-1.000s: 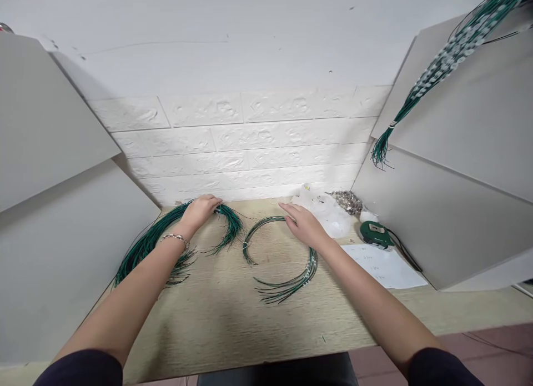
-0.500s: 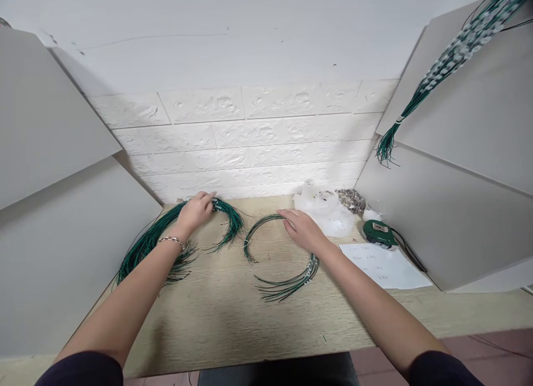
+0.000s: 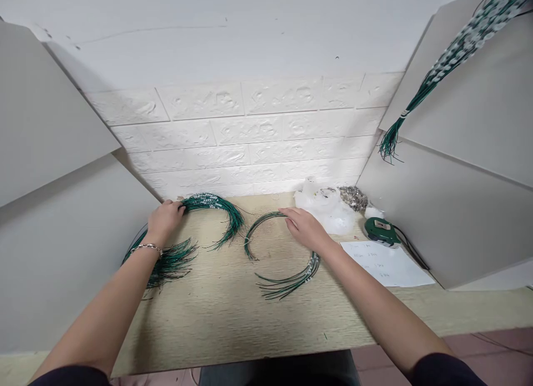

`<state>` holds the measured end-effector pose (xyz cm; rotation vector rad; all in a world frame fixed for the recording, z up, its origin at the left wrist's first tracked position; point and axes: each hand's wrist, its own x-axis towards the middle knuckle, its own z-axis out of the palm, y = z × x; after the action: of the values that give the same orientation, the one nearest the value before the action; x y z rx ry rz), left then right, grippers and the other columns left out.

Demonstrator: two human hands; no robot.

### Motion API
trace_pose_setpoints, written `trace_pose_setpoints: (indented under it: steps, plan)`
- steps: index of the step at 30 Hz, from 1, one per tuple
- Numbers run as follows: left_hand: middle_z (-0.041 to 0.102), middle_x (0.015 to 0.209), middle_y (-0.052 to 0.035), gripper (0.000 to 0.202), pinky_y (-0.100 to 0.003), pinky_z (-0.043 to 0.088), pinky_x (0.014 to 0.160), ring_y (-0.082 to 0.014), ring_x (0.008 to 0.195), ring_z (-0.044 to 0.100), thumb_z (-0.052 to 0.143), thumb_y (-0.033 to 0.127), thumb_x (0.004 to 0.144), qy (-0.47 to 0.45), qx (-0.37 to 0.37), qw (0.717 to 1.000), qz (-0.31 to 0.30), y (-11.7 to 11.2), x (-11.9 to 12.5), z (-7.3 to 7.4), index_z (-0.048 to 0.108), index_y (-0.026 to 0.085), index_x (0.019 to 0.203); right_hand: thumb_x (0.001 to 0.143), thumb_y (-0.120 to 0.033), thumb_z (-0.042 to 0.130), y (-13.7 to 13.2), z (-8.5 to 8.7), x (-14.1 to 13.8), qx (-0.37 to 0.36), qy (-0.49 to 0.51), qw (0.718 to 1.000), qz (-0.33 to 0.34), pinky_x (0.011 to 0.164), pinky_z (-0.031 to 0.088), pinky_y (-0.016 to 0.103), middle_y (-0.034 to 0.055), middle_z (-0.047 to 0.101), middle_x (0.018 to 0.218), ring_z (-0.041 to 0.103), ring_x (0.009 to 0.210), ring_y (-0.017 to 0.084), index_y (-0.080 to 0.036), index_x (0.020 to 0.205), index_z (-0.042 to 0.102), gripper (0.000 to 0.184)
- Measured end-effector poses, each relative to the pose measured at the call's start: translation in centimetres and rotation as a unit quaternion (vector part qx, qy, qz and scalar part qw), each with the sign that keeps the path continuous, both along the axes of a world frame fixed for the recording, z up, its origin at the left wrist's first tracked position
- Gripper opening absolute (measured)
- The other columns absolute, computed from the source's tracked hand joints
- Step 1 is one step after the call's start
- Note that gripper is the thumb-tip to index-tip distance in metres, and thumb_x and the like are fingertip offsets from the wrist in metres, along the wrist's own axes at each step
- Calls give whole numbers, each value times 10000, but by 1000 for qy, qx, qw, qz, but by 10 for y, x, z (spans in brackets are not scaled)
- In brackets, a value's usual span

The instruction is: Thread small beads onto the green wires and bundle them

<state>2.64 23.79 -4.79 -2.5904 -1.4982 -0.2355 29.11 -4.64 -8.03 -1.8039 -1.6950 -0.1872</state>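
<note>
Left grip (image 3: 165, 219) on wire bundle (image 3: 210, 201), right grip (image 3: 306, 227) on coil (image 3: 311, 268)

Hands (image 3: 165, 221) (image 3: 307, 229) on green wire bundles (image 3: 210, 201) (image 3: 310, 271)

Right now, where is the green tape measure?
In the head view, the green tape measure is at right on the table, at the far edge of the white paper.

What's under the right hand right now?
The right hand and wrist cover part of the smaller green wire bundle; its strands show on both sides. Whatever lies between is hidden.
</note>
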Motion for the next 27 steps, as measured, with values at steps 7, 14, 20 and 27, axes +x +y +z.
trace_pose_setpoints:
  steps: [7,14,20,27]
  plan:
    - [553,895,-81,376,-271,424,651,-186,792,553,294,350,860,-61,27,996,-57,-7,19,5,570,179,1048,835,-194,409,32,7,-15,4,68,998,-10,822,442,303,79,613,1034,561,936,168,-158,1124,556,326]
    - [562,995,-64,356,-262,404,635,-184,808,565,317,362,867,6,76,979,-187,-24,53,9,572,252,1090,840,-280,420,134,40,-63,-83,40,996,-15,687,434,257,83,654,845,585,797,166,-159,784,668,281]
    - [557,983,-55,319,-246,392,655,-168,834,556,339,313,865,22,77,970,-228,-19,61,6,598,239,1035,807,-316,481,185,40,-89,-157,17,984,-84,669,460,308,146,638,940,599,865,238,-130,917,650,274]
    - [565,975,-63,330,-264,390,656,-176,815,556,327,304,872,7,68,968,-242,-9,62,-2,594,220,1047,826,-228,403,200,26,-88,-153,24,983,-95,703,452,295,119,644,922,597,864,212,-137,891,652,272]
